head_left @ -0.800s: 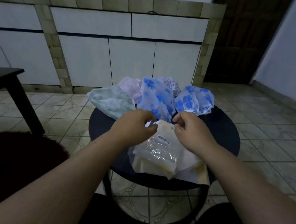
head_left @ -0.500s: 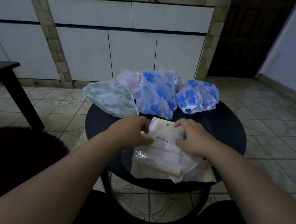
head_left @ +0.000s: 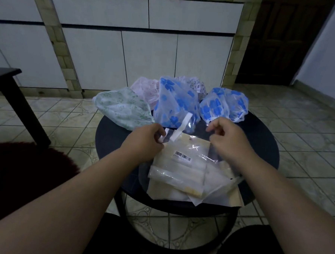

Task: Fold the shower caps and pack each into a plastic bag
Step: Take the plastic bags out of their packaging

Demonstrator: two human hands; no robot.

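Fingers of the left hand point(head_left: 145, 138) pinch a white strip point(head_left: 179, 128); the right hand point(head_left: 227, 140) pinches a clear plastic bag point(head_left: 210, 148) above the stack.

Barcode label point(head_left: 183, 156) text too small to read. Left hand point(head_left: 142, 140) fingertips curl under, hidden behind the white strip point(head_left: 179, 127); exact grip unclear. Clear bag point(head_left: 210, 146) edges hard to trace, nearly invisible against the dark tabletop point(head_left: 111, 143). Bag pile point(head_left: 175, 177) count unclear, layers overlap. Pink cap point(head_left: 145, 88) and rear floral cap point(head_left: 196, 84) mostly hidden behind the blue-flowered cap point(head_left: 175, 104). Side table point(head_left: 11, 91) cut off at left edge. Both forearms cut off at bottom edge.
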